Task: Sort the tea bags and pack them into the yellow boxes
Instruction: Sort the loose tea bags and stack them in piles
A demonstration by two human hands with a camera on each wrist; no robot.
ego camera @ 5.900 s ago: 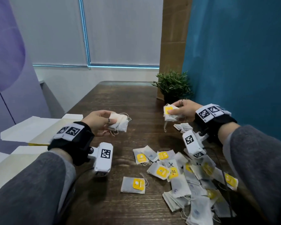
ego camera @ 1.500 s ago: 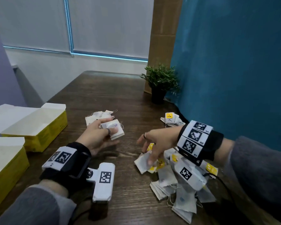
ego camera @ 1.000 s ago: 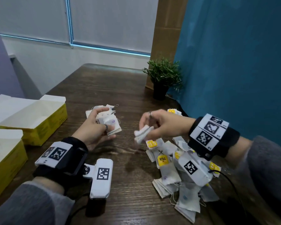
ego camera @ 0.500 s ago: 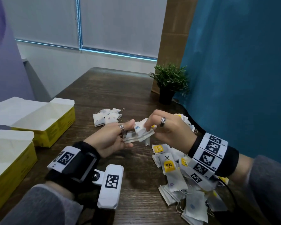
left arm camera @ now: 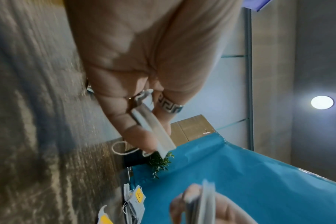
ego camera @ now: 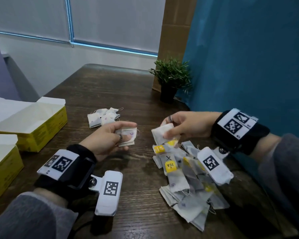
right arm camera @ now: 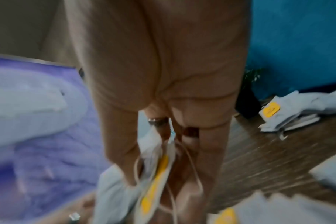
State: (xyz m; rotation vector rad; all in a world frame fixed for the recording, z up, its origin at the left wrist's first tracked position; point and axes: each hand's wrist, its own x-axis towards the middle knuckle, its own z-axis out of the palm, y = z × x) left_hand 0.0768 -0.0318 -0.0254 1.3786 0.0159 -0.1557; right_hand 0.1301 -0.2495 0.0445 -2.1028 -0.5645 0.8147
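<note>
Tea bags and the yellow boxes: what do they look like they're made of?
Tea bags: thin, matte, white filter paper by the look, creased and limp, with cotton-like strings and glossy yellow paper tags. Yellow boxes: seemingly thin printed cardboard, white inside, with folded flaps standing open.

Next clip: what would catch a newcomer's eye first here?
The heap of tea bags with yellow tags on the dark table, right of centre. Above it, the left hand grips a small stack while the right hand pinches another bag. Two open yellow boxes wait far left.
</note>
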